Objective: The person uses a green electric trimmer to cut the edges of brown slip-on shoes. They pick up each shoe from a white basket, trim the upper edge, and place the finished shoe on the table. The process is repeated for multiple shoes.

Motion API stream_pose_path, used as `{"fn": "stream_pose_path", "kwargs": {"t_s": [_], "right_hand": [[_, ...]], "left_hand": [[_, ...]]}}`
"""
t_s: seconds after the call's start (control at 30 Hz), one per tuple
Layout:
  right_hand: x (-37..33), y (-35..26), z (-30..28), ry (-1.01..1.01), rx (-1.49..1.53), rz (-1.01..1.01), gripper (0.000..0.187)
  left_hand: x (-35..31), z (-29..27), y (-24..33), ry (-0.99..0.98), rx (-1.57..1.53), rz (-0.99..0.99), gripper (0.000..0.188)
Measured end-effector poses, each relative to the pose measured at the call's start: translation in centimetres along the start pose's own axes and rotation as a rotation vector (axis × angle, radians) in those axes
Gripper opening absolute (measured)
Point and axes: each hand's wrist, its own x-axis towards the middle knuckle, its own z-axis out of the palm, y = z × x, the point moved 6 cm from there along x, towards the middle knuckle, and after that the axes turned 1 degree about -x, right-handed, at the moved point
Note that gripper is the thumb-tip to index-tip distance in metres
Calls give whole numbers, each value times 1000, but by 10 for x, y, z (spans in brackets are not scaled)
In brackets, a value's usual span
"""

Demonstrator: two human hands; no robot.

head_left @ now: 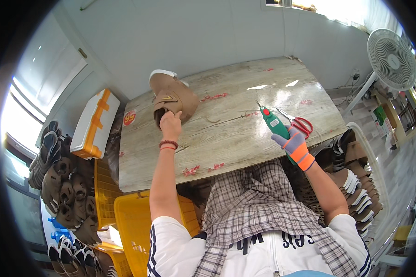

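Note:
Toward the left of the wooden-topped table [226,120], a brown cap [182,99] with a pale-edged brim and a small chevron patch lies tilted. My bare left hand [171,123] is closed on the rim of its opening, fingertips partly hidden by the fabric. In a grey and orange glove, my right hand [293,144] grips a green handheld tool [274,123] with a red button and a thin metal tip, which points away from me over the table. Just right of the tool lie red-handled scissors [302,126], apart from the cap.
A white foam box [91,122] with orange tape stands left of the table. Yellow crates [136,231] sit at the near left, beside piled brown caps [67,189]. More stacked brown pieces [356,191] are at the right. A white fan [393,61] stands at the far right.

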Motion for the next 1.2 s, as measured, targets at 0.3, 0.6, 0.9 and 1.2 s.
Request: {"fn": "stream_pose_path", "kwargs": {"t_s": [0.3,0.6,0.9,1.2], "right_hand": [[-30,-50,-12,58,-249,-437,62],[-62,-75,-21,178,-393,-841,63],[-71,-60,-29,163,-407,-777,61],[-75,-71,-28,166,-389,-802,58]], "left_hand": [[-14,-126,40,-62,-1915,-393,34],[-52,-75,38,-471,-2251,-700,32],[-64,-36,39,-388,-2272,-747,32],[-75,-24,63,-481,-2318,-729,35]]}}
